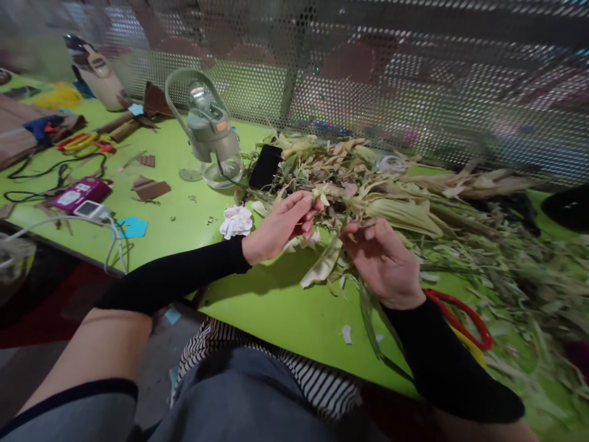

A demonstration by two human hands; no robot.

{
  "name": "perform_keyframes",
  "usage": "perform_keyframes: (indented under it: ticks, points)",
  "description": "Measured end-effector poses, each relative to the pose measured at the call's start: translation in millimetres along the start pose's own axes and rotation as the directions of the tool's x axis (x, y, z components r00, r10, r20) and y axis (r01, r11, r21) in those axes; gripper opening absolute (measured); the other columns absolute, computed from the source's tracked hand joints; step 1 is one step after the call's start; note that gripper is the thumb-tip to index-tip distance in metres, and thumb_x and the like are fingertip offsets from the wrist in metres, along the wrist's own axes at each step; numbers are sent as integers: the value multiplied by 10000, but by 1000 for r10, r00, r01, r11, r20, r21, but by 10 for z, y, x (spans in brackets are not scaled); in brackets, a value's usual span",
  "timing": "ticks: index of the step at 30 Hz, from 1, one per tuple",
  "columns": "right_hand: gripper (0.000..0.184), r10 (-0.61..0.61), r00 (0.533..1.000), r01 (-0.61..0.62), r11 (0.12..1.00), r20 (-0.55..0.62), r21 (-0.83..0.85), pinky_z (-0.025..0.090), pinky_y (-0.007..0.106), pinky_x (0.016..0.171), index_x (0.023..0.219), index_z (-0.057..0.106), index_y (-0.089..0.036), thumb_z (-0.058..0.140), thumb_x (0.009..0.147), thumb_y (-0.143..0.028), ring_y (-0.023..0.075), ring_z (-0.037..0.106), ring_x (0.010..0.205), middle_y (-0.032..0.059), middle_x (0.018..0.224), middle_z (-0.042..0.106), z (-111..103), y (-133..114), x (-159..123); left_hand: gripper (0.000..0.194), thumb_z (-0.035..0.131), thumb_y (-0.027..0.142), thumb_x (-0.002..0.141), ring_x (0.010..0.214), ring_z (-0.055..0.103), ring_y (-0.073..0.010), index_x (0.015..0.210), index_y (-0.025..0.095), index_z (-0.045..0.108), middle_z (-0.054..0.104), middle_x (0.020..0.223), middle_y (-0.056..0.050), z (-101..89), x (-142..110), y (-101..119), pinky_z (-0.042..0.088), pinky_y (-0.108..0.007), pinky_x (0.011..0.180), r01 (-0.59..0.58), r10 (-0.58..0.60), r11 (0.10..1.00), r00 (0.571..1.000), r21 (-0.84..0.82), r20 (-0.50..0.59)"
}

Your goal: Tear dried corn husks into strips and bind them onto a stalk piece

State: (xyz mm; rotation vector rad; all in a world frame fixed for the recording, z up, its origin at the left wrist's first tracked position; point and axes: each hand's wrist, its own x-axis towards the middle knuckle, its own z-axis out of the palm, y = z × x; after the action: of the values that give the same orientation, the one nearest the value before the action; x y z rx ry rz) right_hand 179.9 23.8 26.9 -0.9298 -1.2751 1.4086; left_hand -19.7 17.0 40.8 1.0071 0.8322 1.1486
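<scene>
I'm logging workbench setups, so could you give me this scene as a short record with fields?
Surface: green table
Left hand: fingertips closed on a pale husk piece
Right hand: fingers curled at the near edge of the husk pile; grip unclear
Husk pile: dry leaves and shreds, spreading right
Bottle: upright, beyond the left hand, loop handle raised
Black slab: at the pile's left edge, possibly a phone
Crumpled white paper: beside the left wrist
Backdrop: perforated screen
</scene>
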Motion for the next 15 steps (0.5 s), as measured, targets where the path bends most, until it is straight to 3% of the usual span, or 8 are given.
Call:
perform_keyframes:
  ticks: [4, 7, 10, 12, 15]
  points:
    - [310, -54, 996, 57, 997, -64, 48, 518, 481, 995, 665, 430, -258, 628, 850, -408, 249, 640, 1049, 29, 887, 651, -97, -91, 33, 209, 457, 335, 1039, 684, 494, -60, 896, 189, 502, 521, 849, 7, -81, 62, -47, 449, -184, 607, 102, -102, 995, 994, 1, 41]
    - [296, -39, 989, 58, 990, -146, 126, 549, 468, 900, 651, 418, -256, 648, 806, -360, 229, 621, 872, 26, 822, 613, -181, -158, 84, 179, 503, 298, 1011, 703, 520, -58, 877, 180, 518, 561, 900, 2, -90, 55, -66, 452, -186, 618, 163, -157, 986, 978, -30, 138]
    - [335, -19, 991, 32, 994, -130, 102, 547, 440, 771, 616, 389, -258, 657, 783, -370, 174, 415, 582, -21, 621, 394, -239, -180, 124, 149, 522, 289, 997, 756, 561, -71, 898, 183, 558, 586, 928, 1, -94, 40, -67, 490, -213, 673, 125, -107, 987, 980, -99, 167]
    - [386, -32, 995, 38, 997, -96, 67, 528, 427, 731, 598, 347, -257, 649, 800, -389, 156, 262, 527, -47, 578, 243, -256, -193, 125, 121, 517, 273, 998, 793, 579, -78, 945, 189, 587, 591, 929, 3, -110, 45, -73, 510, -227, 712, 109, -86, 982, 985, -151, 151]
    - [443, -59, 995, 63, 997, -80, 39, 475, 384, 617, 596, 323, -265, 660, 826, -438, 156, 139, 523, -58, 552, 133, -280, -260, 88, 111, 520, 229, 989, 804, 588, -83, 1019, 189, 620, 602, 934, -3, -149, 63, -80, 522, -235, 730, 150, -122, 976, 977, -158, 174]
